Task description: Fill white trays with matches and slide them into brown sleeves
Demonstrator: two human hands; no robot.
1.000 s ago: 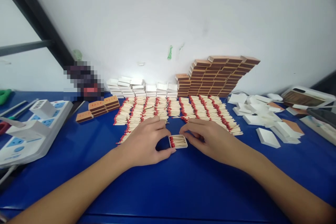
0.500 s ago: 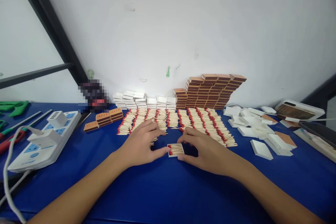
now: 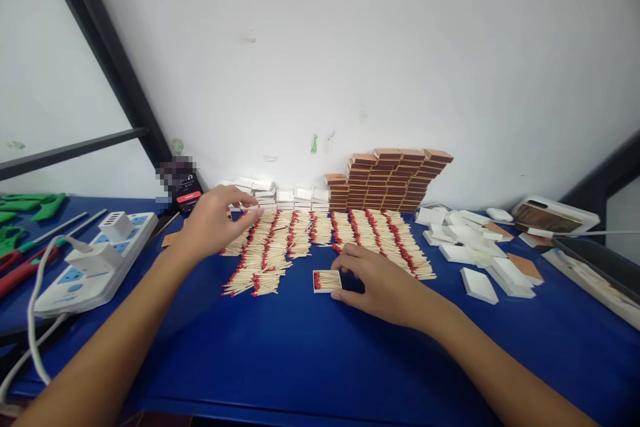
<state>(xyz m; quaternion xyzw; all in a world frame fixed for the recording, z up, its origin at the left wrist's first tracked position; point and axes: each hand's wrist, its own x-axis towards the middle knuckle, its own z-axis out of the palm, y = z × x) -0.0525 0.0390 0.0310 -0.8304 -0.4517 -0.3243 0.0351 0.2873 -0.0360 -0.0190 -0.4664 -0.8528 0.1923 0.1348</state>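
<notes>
A small white matchbox tray (image 3: 327, 291) lies flat on the blue table, with red-headed matches (image 3: 329, 279) inside. My right hand (image 3: 377, 280) holds the tray by its right end, thumb at the near side and fingers at the far side. My left hand (image 3: 217, 219) hovers over the left end of the rows of loose matches (image 3: 273, 247), close to the stacked white trays (image 3: 267, 197). Its thumb and fingers are apart, with nothing visible between them. Part of that stack is hidden behind this hand.
Brown matchboxes (image 3: 387, 180) are piled against the wall. Loose white trays (image 3: 470, 240) lie in a heap at right, near a white phone-like device (image 3: 555, 213). On the left are a power strip (image 3: 97, 280), red-handled tools (image 3: 30, 270) and a phone (image 3: 187, 190).
My left hand has let go of the filled tray's side and moved up and left toward the white stack. My right hand keeps its hold. The view has shifted slightly.
</notes>
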